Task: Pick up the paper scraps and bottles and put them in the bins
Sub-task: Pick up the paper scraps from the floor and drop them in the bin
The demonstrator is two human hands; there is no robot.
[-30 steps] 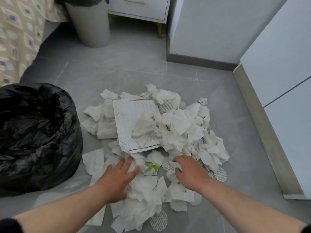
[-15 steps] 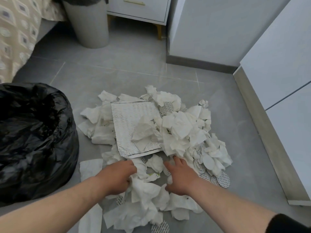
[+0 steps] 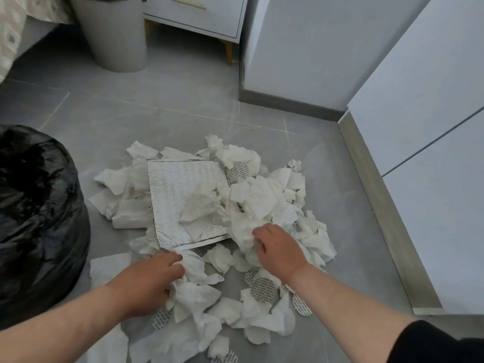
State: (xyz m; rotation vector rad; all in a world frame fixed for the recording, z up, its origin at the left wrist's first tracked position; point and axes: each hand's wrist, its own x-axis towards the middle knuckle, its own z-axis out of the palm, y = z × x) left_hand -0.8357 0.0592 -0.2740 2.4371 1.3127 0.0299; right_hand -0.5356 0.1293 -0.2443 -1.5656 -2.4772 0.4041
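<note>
The scraps point(image 3: 262, 200) lie heaped on the floor point(image 3: 183, 121), around and partly over a foil sheet point(image 3: 178, 195). Just nearer than the sheet's front edge, the left hand point(image 3: 149, 284) has its fingers point(image 3: 169, 260) curled into a wad. At the sheet's near right corner, the right hand point(image 3: 280, 255) grips another bunch. The black bag point(image 3: 39, 218) stands left of the sheet, so the left hand is nearer to it. The scraps are soft, crumpled tissue with no long axis. The sheet is flat, stiff, quilted silver. Round printed discs point(image 3: 262, 286) lie among the scraps. No bottle shows.
</note>
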